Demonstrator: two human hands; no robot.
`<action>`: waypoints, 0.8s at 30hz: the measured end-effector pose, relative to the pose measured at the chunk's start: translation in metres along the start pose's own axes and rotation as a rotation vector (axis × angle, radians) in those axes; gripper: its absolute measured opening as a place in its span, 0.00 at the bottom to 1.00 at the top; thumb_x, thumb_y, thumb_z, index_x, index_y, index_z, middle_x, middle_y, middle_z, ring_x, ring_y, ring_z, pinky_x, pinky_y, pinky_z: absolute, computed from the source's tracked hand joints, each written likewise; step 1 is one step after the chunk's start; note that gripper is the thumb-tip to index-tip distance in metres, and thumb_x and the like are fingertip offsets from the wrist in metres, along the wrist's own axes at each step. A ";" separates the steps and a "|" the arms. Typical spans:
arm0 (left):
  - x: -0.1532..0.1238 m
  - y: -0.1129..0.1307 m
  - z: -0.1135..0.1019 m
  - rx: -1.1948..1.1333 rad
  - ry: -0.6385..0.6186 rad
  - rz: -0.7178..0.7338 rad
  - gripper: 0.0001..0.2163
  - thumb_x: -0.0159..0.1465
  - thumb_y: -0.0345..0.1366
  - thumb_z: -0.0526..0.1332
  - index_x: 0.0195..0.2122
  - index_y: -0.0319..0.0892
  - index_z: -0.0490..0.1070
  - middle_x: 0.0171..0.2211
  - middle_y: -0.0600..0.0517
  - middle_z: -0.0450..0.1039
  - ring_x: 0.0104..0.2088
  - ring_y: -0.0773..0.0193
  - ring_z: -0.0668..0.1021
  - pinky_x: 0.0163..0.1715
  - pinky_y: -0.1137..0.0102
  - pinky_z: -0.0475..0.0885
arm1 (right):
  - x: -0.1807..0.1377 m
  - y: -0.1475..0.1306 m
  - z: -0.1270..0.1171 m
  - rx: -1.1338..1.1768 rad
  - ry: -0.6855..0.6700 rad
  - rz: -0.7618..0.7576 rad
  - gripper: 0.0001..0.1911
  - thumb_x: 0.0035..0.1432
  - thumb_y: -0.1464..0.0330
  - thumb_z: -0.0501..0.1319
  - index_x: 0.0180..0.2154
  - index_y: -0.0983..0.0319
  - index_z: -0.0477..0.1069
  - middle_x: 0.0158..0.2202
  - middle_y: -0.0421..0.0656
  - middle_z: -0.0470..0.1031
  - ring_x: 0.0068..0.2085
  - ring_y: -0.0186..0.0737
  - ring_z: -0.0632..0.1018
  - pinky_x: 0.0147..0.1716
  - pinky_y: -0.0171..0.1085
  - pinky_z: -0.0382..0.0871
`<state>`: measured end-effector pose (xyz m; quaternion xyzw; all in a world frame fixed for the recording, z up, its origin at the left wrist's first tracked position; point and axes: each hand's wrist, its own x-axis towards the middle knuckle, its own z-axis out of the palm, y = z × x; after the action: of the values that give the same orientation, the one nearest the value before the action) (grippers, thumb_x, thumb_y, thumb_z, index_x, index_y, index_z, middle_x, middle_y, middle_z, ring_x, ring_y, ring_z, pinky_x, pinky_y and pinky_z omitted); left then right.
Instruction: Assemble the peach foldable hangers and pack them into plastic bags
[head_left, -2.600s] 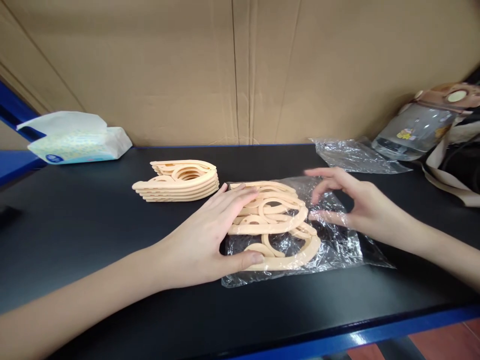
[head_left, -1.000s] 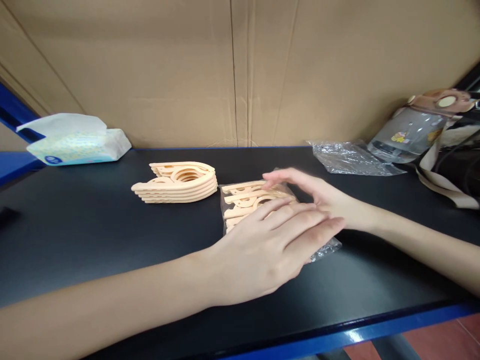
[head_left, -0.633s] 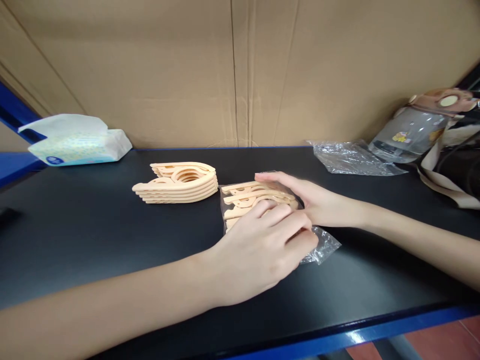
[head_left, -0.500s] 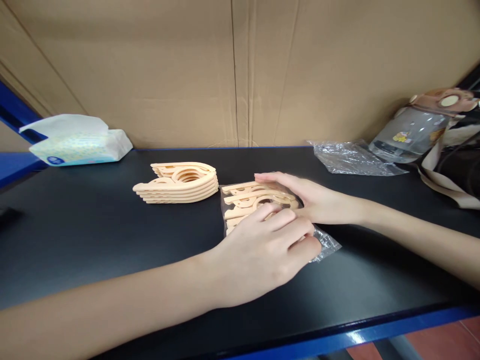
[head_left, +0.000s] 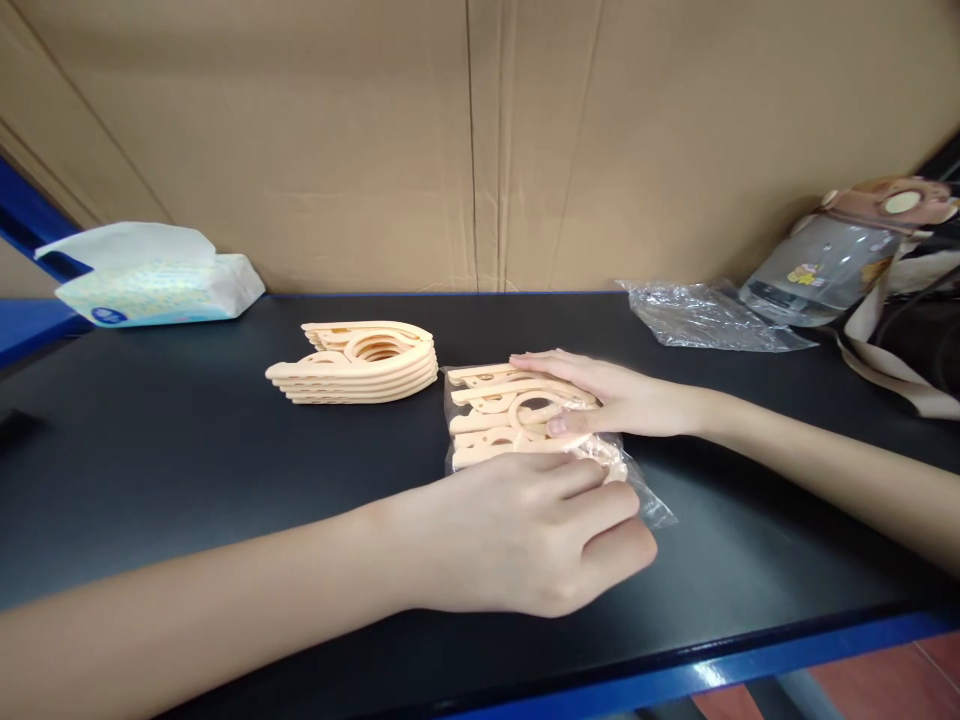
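A clear plastic bag of peach-coloured folding hangers (head_left: 487,425) lies flat on the black table. My right hand (head_left: 619,395) holds it from the far right side, the thumb pressed on top near the hangers' ring and the fingers stretched along the far edge. Across the bag's near side, my left hand (head_left: 536,530) is closed with curled fingers by the plastic; its fingertips are mostly hidden. Just left of the bag sits a neat stack of several unwrapped folding hangers (head_left: 360,375).
A tissue pack (head_left: 161,285) stands at the back left. At the back right lie a crumpled clear plastic bag (head_left: 712,315) and a tilted water bottle (head_left: 829,260) with a strap (head_left: 885,370). Cardboard (head_left: 360,150) rises behind the table, which has a blue front edge (head_left: 705,670).
My left hand has moved toward me and slightly right, uncovering more of the bagged hangers. The right thumb now shows on top of the bag.
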<state>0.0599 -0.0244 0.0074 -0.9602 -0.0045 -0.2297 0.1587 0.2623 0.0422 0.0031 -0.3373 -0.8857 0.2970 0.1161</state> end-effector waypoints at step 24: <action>0.018 -0.077 0.041 0.316 -0.355 -0.547 0.15 0.61 0.18 0.52 0.48 0.29 0.68 0.40 0.40 0.76 0.36 0.55 0.80 0.31 0.67 0.73 | -0.011 0.063 -0.063 -0.865 0.424 0.394 0.24 0.63 0.57 0.51 0.52 0.64 0.70 0.51 0.57 0.73 0.52 0.59 0.72 0.50 0.53 0.64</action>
<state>0.0881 0.0603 0.0040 -0.9119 -0.3244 -0.0898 0.2346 0.3296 0.1009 0.0153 -0.5677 -0.8041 -0.1549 0.0847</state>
